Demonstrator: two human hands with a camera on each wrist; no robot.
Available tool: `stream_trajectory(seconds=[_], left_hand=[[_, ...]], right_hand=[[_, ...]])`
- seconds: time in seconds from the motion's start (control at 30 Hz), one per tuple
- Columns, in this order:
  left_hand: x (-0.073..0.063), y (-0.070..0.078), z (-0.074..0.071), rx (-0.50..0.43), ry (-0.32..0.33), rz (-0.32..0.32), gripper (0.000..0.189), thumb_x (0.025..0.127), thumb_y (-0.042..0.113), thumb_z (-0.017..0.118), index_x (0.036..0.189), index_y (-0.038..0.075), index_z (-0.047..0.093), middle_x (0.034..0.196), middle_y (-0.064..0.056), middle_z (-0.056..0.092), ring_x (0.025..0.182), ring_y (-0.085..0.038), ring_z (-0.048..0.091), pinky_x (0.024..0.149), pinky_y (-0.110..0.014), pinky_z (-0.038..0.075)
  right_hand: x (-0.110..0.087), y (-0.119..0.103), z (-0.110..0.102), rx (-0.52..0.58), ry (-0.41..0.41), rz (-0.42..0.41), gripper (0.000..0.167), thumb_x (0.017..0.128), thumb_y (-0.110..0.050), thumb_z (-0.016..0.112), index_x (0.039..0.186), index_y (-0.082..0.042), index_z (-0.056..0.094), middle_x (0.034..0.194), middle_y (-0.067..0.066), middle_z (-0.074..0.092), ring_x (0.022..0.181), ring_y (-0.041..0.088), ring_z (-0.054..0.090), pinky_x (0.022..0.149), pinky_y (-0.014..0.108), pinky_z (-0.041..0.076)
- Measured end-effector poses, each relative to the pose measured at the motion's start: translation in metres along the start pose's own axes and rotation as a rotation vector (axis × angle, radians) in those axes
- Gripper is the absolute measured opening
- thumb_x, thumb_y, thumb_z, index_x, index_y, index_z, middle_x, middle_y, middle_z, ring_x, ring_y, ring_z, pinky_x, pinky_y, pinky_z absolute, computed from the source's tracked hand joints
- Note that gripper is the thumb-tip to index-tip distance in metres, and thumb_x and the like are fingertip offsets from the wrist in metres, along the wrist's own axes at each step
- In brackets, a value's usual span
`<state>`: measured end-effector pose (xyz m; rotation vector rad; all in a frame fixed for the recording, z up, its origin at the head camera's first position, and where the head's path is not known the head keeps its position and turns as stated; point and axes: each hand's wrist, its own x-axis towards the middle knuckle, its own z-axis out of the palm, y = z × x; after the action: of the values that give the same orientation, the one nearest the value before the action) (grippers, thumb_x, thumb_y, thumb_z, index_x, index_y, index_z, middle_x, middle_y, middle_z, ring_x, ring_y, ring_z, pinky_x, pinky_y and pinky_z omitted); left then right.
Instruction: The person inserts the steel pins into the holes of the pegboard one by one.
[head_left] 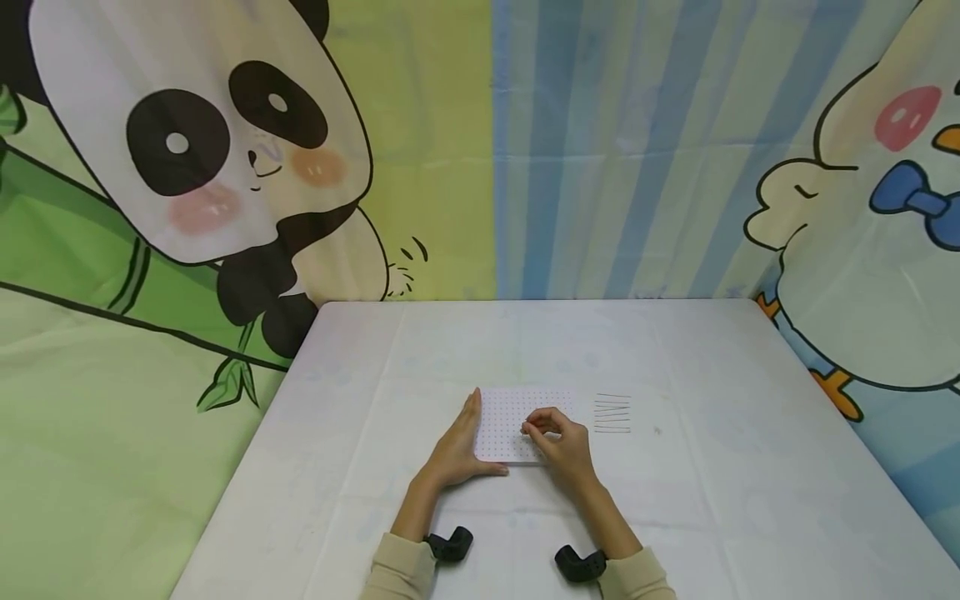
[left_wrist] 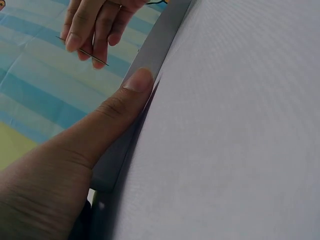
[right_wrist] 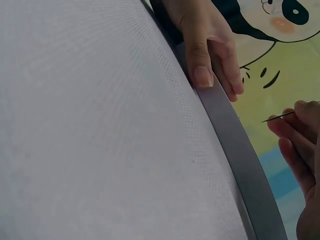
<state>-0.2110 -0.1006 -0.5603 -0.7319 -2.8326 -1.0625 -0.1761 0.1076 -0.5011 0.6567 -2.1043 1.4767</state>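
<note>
A flat white board (head_left: 501,421) with a grid of small dark dots lies on the table. My left hand (head_left: 457,450) steadies its near left corner, straight fingers along the left side and thumb against the front edge. Over the board's right part, my right hand (head_left: 564,446) pinches a thin needle (left_wrist: 82,51) between thumb and fingertips. In the right wrist view the needle (right_wrist: 278,116) sticks out past the fingertips, its tip pointing toward the left hand and above the board's top surface.
Several thin dark needles (head_left: 612,415) lie in a loose column on the white table (head_left: 735,467), just right of the board. Behind the table hangs a printed cloth (head_left: 420,150) with a panda and a bird. Each wrist wears a black camera mount (head_left: 452,545).
</note>
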Motion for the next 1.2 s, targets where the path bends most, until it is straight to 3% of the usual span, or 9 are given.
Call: stream_trajectory(seconds=[0.2, 0.5, 0.7, 1.2], left_hand=[[0.000, -0.001, 0.001, 0.012, 0.008, 0.004, 0.136, 0.054, 0.067, 0.074, 0.147, 0.003, -0.001, 0.154, -0.011, 0.003, 0.140, -0.020, 0.004, 0.110, -0.039, 0.021], [-0.001, 0.002, -0.001, 0.010, -0.001, 0.002, 0.136, 0.054, 0.067, 0.074, 0.147, 0.003, -0.002, 0.154, -0.009, 0.002, 0.140, -0.019, 0.003, 0.110, -0.039, 0.020], [-0.001, 0.000, -0.001, 0.016, 0.002, 0.006, 0.135, 0.055, 0.067, 0.074, 0.147, 0.002, -0.001, 0.154, -0.012, 0.003, 0.140, -0.020, 0.003, 0.110, -0.040, 0.020], [-0.001, -0.002, 0.000, 0.027, 0.003, 0.015, 0.135, 0.055, 0.069, 0.071, 0.147, 0.003, -0.002, 0.154, -0.011, 0.003, 0.140, -0.022, 0.004, 0.110, -0.040, 0.020]], right_hand=[[-0.005, 0.008, 0.004, -0.016, -0.025, -0.004, 0.013, 0.074, 0.009, 0.070, 0.083, 0.007, 0.062, 0.074, 0.015, 0.067, 0.062, 0.025, 0.066, 0.058, 0.027, 0.054], [-0.016, 0.044, 0.014, -0.073, -0.047, -0.010, 0.016, 0.074, 0.001, 0.074, 0.083, -0.007, 0.064, 0.073, 0.000, 0.067, 0.062, 0.007, 0.062, 0.054, 0.019, 0.050], [-0.016, 0.047, 0.015, -0.120, -0.058, 0.000, 0.017, 0.074, -0.003, 0.076, 0.082, -0.012, 0.064, 0.073, -0.007, 0.065, 0.061, 0.003, 0.057, 0.052, 0.020, 0.048], [-0.017, 0.051, 0.014, -0.128, -0.072, -0.032, 0.017, 0.075, -0.004, 0.076, 0.083, -0.013, 0.063, 0.074, -0.007, 0.066, 0.062, 0.003, 0.058, 0.053, 0.019, 0.048]])
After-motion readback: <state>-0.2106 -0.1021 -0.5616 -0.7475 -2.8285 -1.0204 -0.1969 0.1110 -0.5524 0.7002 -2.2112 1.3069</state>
